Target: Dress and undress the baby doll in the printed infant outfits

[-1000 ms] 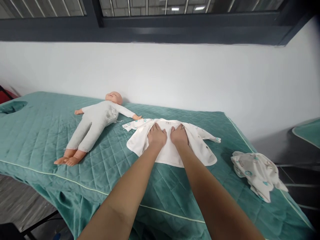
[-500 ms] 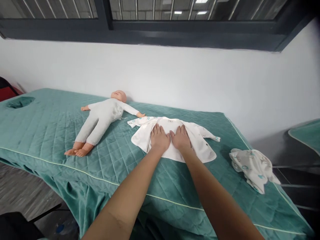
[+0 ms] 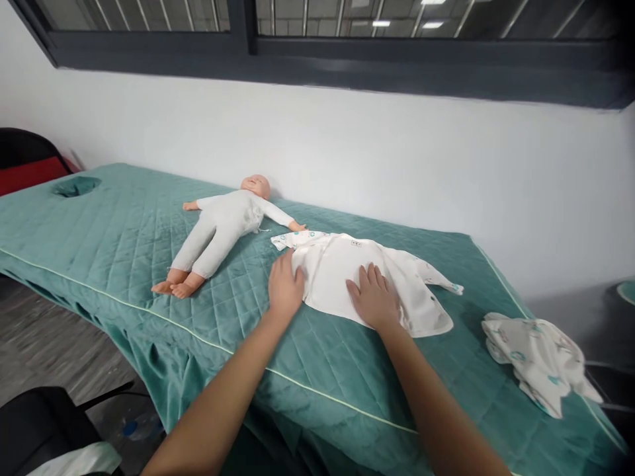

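Observation:
A white baby garment (image 3: 342,271) with small teal prints lies spread on the green quilted bed (image 3: 114,244). My right hand (image 3: 374,297) lies flat on its lower middle with fingers stretched out. My left hand (image 3: 285,284) is at the garment's left edge, and its fingers curl over a fold of the cloth there. A baby doll (image 3: 218,228) in a pale grey suit lies on its back to the left of the garment, its outstretched arm almost touching the garment's sleeve.
A second crumpled printed garment (image 3: 538,360) lies near the bed's right edge. A white wall and dark window frame run behind the bed. A dark chair (image 3: 44,426) stands on the floor at lower left, a red and black seat (image 3: 24,165) at far left.
Both hands slid back from the garment's middle and apart. My left hand moved to the left edge, which is now folded inward. The view shifted left.

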Motion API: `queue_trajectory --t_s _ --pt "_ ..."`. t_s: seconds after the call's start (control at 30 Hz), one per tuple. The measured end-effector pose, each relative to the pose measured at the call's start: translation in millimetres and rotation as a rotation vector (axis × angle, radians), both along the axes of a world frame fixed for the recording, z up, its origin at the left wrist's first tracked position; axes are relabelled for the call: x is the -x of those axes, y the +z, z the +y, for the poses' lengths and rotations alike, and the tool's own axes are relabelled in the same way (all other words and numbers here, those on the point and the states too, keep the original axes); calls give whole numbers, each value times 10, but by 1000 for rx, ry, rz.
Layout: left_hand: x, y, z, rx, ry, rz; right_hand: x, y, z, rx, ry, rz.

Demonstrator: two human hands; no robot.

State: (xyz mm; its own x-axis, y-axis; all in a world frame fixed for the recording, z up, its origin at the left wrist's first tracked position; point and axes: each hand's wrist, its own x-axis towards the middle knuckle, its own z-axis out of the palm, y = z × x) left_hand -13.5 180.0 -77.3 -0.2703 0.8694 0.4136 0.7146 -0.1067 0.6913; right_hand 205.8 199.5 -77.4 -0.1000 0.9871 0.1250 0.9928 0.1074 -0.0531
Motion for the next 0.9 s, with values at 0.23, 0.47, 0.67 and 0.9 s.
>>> queue_trajectory --t_s 0.23,0.47,0.67,0.9 --pt "394 -63 487 183 35 -33 59 -83 -421 -79 170 88" --pt "413 -17 679 235 91 31 163 32 -350 52 131 562" --pt "444 -33 771 245 88 -14 580 194 387 116 -17 923" --pt "456 -55 889 243 114 -42 886 163 1039 18 -62 884"
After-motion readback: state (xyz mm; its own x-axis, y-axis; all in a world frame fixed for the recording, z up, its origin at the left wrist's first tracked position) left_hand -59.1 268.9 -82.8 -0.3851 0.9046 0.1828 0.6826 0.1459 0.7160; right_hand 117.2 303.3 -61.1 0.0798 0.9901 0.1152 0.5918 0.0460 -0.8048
